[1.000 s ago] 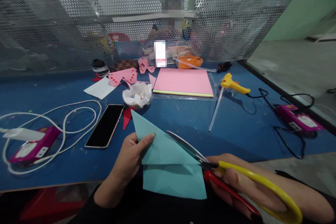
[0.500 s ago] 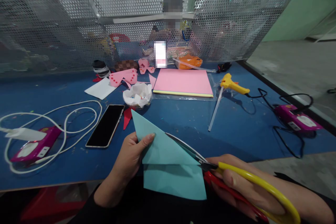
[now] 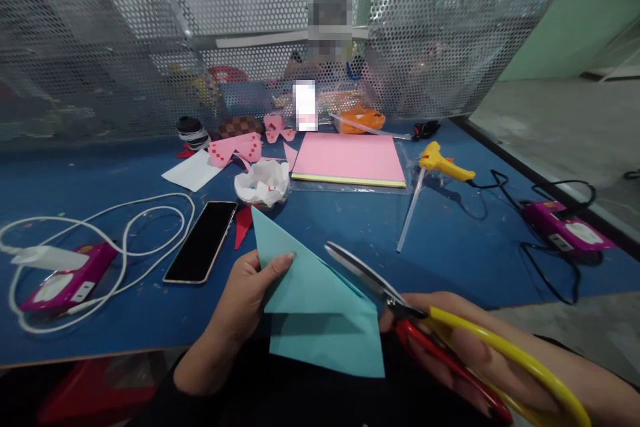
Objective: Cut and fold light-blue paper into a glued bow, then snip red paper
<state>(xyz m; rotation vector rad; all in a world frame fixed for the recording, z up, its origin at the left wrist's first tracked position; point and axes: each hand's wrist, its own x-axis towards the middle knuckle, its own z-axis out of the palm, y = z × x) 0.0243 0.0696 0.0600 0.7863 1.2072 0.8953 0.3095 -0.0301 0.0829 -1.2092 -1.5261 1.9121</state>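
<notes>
A folded sheet of light blue paper [image 3: 305, 280] is pinched in my left hand [image 3: 250, 293], thumb on top and fingers hidden beneath. Its upper part forms a triangle pointing up and left, and a flat strip hangs below the crease. My right hand [image 3: 465, 347] is wrapped round the yellow and red handles of a pair of scissors [image 3: 395, 303]. The blades look nearly closed and lie just right of the paper's slanted edge, apart from it along most of their length. A narrow slit shows along that edge.
Beyond the hands lie a black phone [image 3: 203, 243], a crumpled white paper holder [image 3: 263, 181], pink sheets [image 3: 350, 157] and a yellow glue gun [image 3: 443, 161]. Purple power strips [image 3: 565, 225] with cables lie on both sides. A perforated metal screen [image 3: 270, 7] stands behind; a person is beyond it.
The scissors have drawn right, off the paper's slanted edge, and their blades have come out of the fold. The paper has shifted slightly left in my left hand.
</notes>
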